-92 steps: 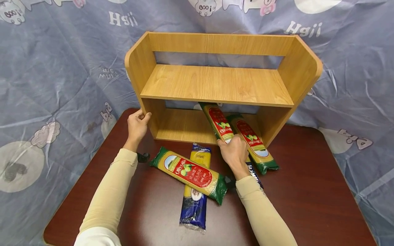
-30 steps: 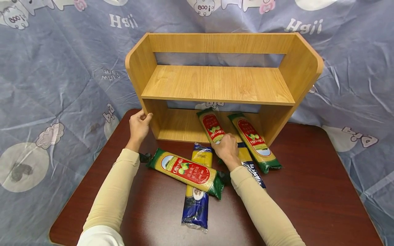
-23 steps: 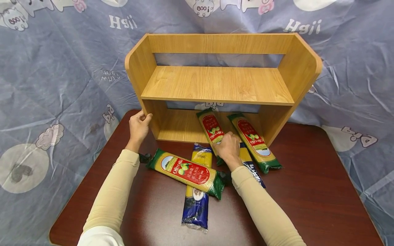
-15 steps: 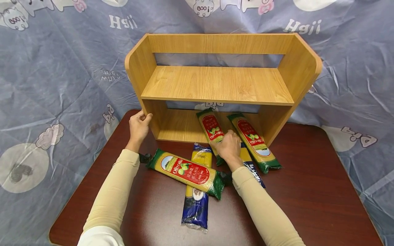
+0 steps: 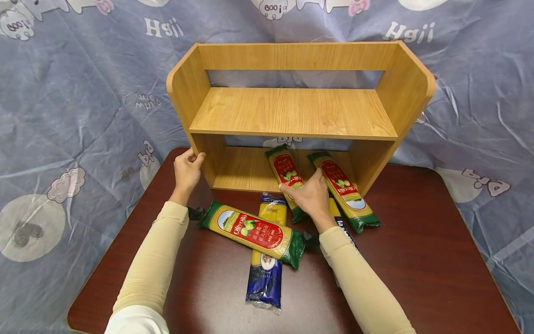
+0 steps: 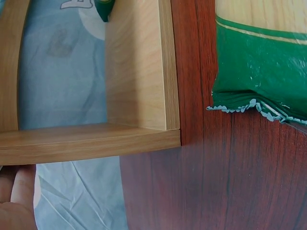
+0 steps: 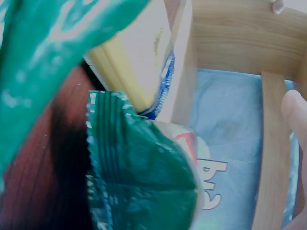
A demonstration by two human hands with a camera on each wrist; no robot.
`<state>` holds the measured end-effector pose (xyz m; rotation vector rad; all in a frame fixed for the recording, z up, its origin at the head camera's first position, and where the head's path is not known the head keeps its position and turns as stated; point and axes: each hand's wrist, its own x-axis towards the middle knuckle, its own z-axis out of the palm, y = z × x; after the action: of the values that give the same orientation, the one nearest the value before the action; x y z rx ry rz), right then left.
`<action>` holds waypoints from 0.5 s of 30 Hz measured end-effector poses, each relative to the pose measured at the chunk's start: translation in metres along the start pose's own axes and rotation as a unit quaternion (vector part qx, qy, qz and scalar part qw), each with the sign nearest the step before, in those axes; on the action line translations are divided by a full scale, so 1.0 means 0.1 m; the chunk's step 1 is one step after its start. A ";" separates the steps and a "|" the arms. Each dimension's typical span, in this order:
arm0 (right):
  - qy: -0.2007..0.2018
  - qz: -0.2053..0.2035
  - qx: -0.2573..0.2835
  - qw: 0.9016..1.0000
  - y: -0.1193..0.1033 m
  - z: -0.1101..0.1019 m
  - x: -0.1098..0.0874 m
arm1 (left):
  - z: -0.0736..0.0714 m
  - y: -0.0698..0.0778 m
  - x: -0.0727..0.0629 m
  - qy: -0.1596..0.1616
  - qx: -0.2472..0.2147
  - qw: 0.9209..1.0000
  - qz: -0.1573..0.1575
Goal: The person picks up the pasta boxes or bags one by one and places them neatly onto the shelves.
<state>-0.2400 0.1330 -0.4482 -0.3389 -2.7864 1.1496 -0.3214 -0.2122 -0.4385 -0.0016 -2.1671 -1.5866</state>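
Observation:
My left hand (image 5: pixel 186 171) holds the left side panel of a wooden two-tier shelf (image 5: pixel 292 111) at its front edge; its fingers also show in the left wrist view. My right hand (image 5: pixel 313 195) is over the lower end of a green and yellow spaghetti packet (image 5: pixel 285 169), thumb spread to the left and index finger extended forward. This packet slants out of the lower tier, its green end (image 7: pixel 144 167) large in the right wrist view. A similar packet (image 5: pixel 344 188) leans out to its right. Partly under my right hand and wrist lies a blue and yellow packet (image 5: pixel 340 222).
On the dark red table (image 5: pixel 208 292), another green-ended spaghetti packet (image 5: pixel 254 232) lies across a blue and yellow packet (image 5: pixel 264 283), in front of the shelf. A blue-grey printed cloth (image 5: pixel 83 116) hangs behind.
My right hand has lowered the middle spaghetti packet onto the lower tier's edge, then loosened its grip and spread its thumb and fingers. The left hand keeps its place on the shelf.

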 end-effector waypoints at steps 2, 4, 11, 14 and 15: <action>-0.002 -0.002 0.004 1.000 -0.02 -0.03 -0.02 | 0.00 0.00 0.00 -0.002 -0.001 1.000 0.000; -0.004 -0.004 0.009 1.000 -0.04 -0.07 -0.05 | 0.00 0.00 0.00 -0.003 -0.004 1.000 0.002; -0.015 -0.017 0.026 0.999 -0.13 -0.18 -0.16 | -0.01 0.00 0.00 -0.004 -0.002 1.000 0.000; -0.021 -0.023 0.032 0.999 -0.17 -0.24 -0.22 | -0.01 0.00 0.00 -0.007 -0.004 1.000 -0.001; -0.022 -0.025 0.032 0.999 -0.19 -0.26 -0.25 | -0.02 0.00 0.00 -0.007 -0.002 1.000 -0.001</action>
<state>-0.2146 0.1315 -0.4173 -0.2404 -2.7704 1.2477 -0.3204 -0.2135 -0.4380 -0.0114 -2.1744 -1.5974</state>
